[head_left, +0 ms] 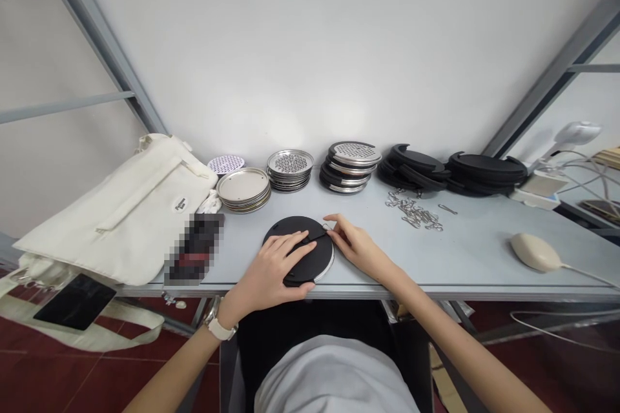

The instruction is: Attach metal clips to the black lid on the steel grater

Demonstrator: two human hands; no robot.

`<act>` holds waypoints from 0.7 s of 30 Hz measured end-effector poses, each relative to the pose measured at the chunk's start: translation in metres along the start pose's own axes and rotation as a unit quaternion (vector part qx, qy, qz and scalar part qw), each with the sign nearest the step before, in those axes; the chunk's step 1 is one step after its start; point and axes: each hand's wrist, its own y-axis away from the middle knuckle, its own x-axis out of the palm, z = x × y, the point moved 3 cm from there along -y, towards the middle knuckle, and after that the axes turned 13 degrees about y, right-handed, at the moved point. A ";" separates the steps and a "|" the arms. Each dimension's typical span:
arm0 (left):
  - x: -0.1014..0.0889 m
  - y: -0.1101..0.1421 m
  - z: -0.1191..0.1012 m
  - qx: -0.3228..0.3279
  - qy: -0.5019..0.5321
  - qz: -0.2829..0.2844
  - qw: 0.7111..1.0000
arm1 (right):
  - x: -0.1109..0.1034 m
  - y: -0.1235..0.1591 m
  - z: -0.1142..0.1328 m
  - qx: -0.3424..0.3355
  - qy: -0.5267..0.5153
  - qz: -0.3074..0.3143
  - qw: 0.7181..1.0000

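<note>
A round black disc [285,227] with a pale rim at its lower right lies on the table in front of me. My left hand [271,264] rests flat on it with fingers spread, its thumb at the near edge and fingertips near the middle. At the disc's upper right edge, my right hand [356,245] pinches a small wire clip [326,226] between thumb and forefinger. A thin dark line runs from the clip across the disc towards my left fingertips. Similar loose wire clips [416,213] are scattered to the right.
Along the wall stand stacks of plain metal discs [242,187], metal grater discs [290,164], black-rimmed grater discs [353,155] and black rings [416,164], with another black stack [487,171]. A white bag [126,206] lies left; a corded beige device [535,251] sits right.
</note>
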 end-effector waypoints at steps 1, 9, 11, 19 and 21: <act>0.000 0.000 0.000 -0.001 0.000 0.001 1.000 | 0.000 0.000 -0.001 0.008 0.000 -0.004 1.000; 0.000 0.000 0.001 0.004 -0.001 -0.004 1.000 | 0.001 -0.006 -0.002 0.018 -0.007 -0.050 0.999; 0.001 0.000 0.001 0.002 -0.003 -0.001 1.000 | 0.002 -0.009 -0.001 0.022 -0.001 -0.059 0.998; 0.001 0.000 0.001 0.002 -0.005 0.001 1.000 | 0.003 -0.013 0.004 0.000 0.002 -0.047 0.999; 0.001 0.000 0.002 0.001 -0.006 0.000 1.000 | 0.003 -0.011 0.005 -0.019 0.015 -0.048 0.999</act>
